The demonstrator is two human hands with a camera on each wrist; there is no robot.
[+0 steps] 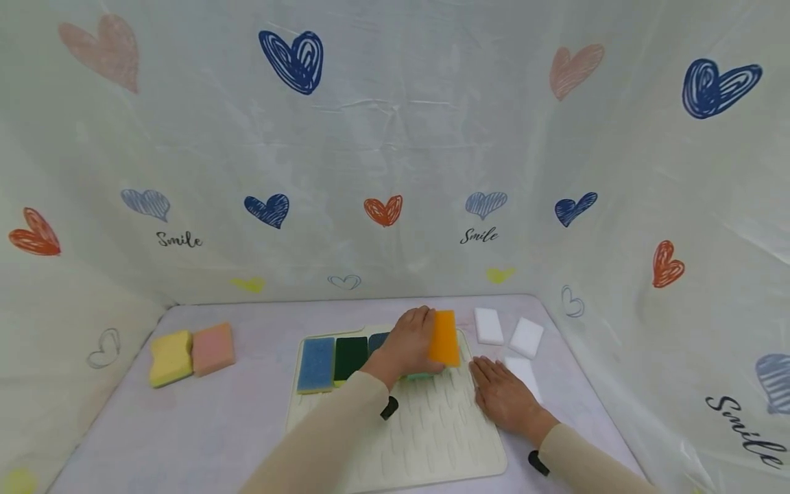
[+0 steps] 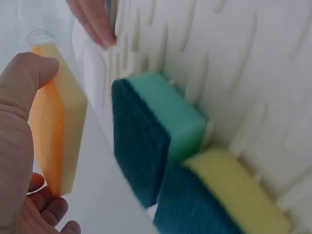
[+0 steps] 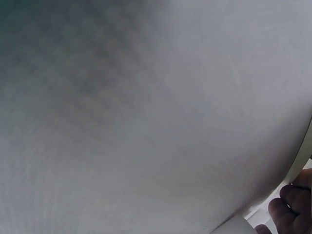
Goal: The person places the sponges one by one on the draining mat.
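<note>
My left hand (image 1: pixel 405 345) holds an orange-faced sponge (image 1: pixel 444 339) over the far right part of a cream ridged mat (image 1: pixel 432 432). In the left wrist view the thumb lies on the upper end of this sponge, whose other layer is pale yellow, and the fingers are at its lower end. My right hand (image 1: pixel 507 398) rests at the mat's right edge, fingers extended. Along the far side of the mat are a blue sponge (image 1: pixel 317 363), a dark green sponge (image 1: pixel 350 357) and a teal sponge (image 2: pixel 165 105) with a dark scouring face, partly hidden by the left hand in the head view.
A yellow sponge (image 1: pixel 170 358) and a pink sponge (image 1: pixel 212 348) lie side by side on the table (image 1: pixel 216 425) at left. Right of the mat are white sponge-like blocks (image 1: pixel 489 326), one partly behind the right hand. A heart-printed sheet (image 1: pixel 395 151) surrounds the table.
</note>
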